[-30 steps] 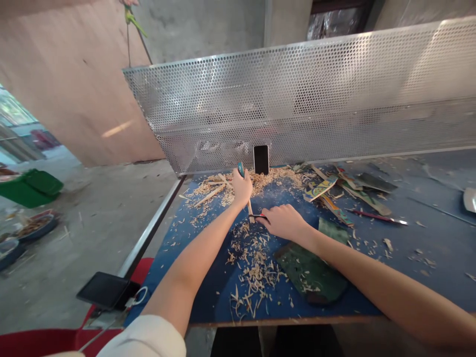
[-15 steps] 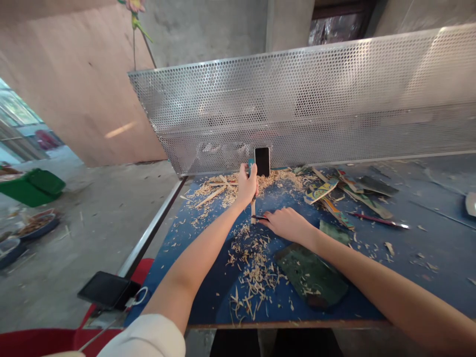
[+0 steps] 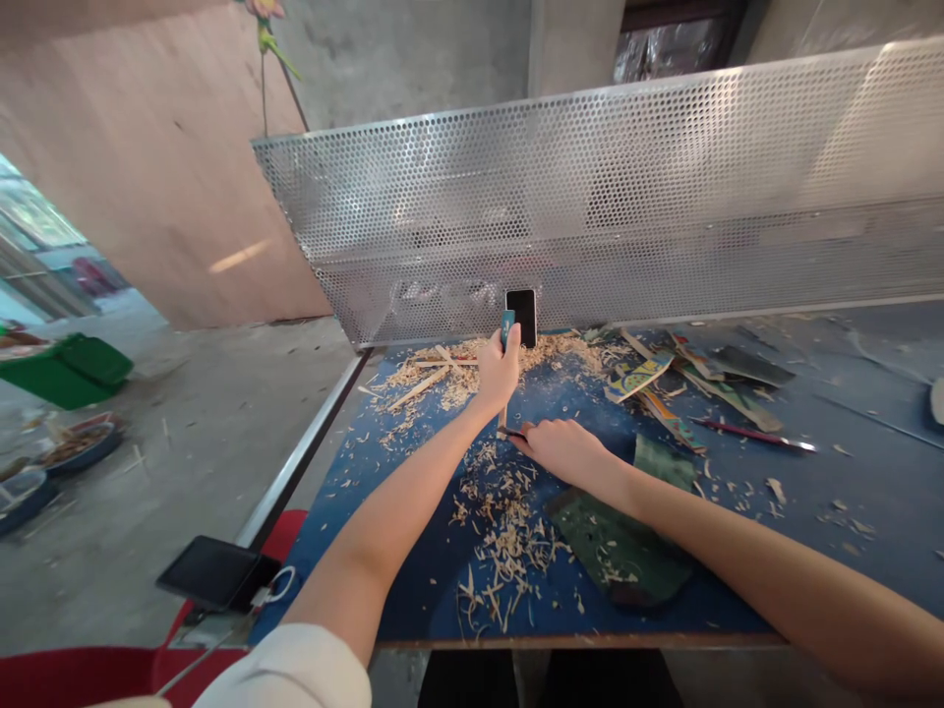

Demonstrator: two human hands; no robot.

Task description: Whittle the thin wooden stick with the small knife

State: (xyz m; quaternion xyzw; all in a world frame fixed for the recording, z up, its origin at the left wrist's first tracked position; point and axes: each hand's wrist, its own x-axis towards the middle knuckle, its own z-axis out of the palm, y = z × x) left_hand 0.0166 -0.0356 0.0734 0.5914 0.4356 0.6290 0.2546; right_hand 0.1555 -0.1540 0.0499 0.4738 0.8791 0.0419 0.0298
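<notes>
My left hand (image 3: 500,372) is closed in a fist around a teal-handled tool (image 3: 507,328), whose top end sticks out above my thumb. Its working end is hidden by the fist. Below the fist runs a narrow pale wood strip (image 3: 502,421). My right hand (image 3: 564,447) is closed on a thin dark flat piece (image 3: 510,432), which lies across the strip's near end. I cannot make out its kind. Curled wood shavings (image 3: 516,536) lie in a heap on the blue tabletop (image 3: 413,580) just nearer to me.
A phone (image 3: 521,317) leans upright against the perforated metal panel (image 3: 472,216) behind my left hand. To the right lie painted scrap strips (image 3: 640,377) and a dark red pen-like tool (image 3: 759,436). A dark green sheet (image 3: 626,551) lies under my right forearm.
My left hand has shifted slightly right with the teal-handled tool, which now overlaps the phone's edge. My right hand has moved slightly left, and still grips the dark piece.
</notes>
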